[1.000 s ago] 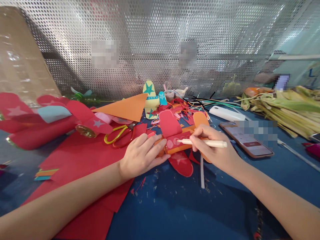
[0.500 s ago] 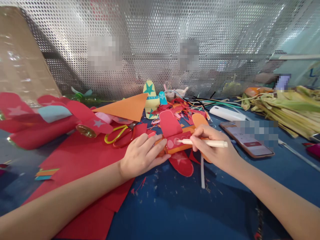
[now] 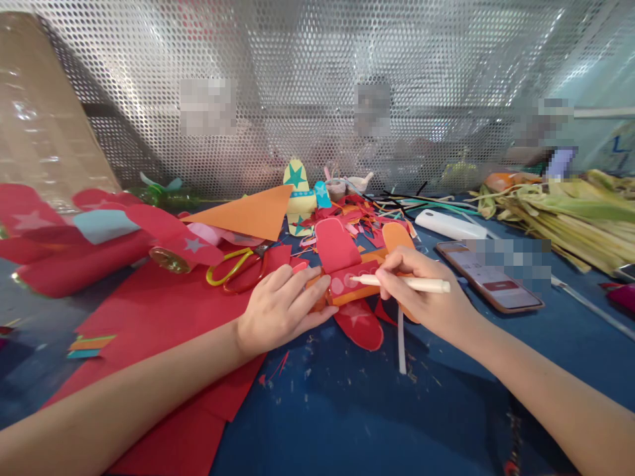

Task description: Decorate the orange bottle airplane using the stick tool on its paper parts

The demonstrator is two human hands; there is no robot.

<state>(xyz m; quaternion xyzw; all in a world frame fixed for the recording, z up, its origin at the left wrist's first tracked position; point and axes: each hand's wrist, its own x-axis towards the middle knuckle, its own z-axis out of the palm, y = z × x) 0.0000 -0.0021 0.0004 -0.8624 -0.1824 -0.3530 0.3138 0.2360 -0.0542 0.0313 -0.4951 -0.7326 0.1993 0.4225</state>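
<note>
A red and orange paper airplane [image 3: 326,270] lies on the table, with a red wing bearing a pale star below and pale ovals along its red body strip. My left hand [image 3: 285,307] grips the plane's left end, fingers laid over the orange body; the thumb side is partly hidden. In my right hand [image 3: 426,291] a cream-coloured marker pen [image 3: 421,284] is pinched, tilted nearly flat, its tip touching the ovals on the strip. Just left of that, scissors [image 3: 231,268] with yellow and red handles rest on red paper sheets [image 3: 178,311].
A larger red paper plane [image 3: 94,258] stands at left, a brown carton [image 3: 49,106] behind it. Paper scraps [image 3: 352,215] and a yellow plane [image 3: 300,198] lie further back. Right are a phone [image 3: 489,274], a white-handled tool [image 3: 449,225] and dry husks [image 3: 560,218]. A perforated metal screen [image 3: 297,66] closes the back.
Both hands stay almost in place. The pen tip makes only tiny movements over the ovals on the strip. The paper plane keeps its position.
</note>
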